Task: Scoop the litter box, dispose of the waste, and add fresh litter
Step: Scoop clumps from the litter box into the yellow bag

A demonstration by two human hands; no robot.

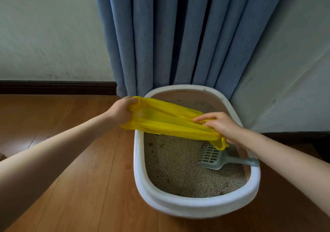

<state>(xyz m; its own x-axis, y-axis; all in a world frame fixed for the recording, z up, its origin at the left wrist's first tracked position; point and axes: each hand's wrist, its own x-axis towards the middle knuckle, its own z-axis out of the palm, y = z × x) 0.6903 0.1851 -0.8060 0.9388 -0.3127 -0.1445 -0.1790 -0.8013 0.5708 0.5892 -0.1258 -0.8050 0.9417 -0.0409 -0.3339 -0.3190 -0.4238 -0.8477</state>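
A wooden floor (85, 187) is seen with a blue curtain (171, 38) hung at the far side. The litter box (141, 181), white-rimmed and oval, is set on the floor at the right, its far end against the curtain. It is filled with grey-brown litter (171, 167), in which darker clumps are visible, so scooping is judged not yet done. A yellow bag (166, 119) is held stretched above the far half of the box, not yet opened out. Its left end is gripped by the left hand (119, 112), fingers curled round the bunched plastic; its right end is pinched by the right hand (221, 126), the grip pressed together on the film. The grey scoop (212, 156) is left lying on the litter at the right, untouched. A few stray grains (123, 131) are scattered on the floor left of the box. Waste disposal and fresh litter are judged still ahead; no fresh litter supply is in view.
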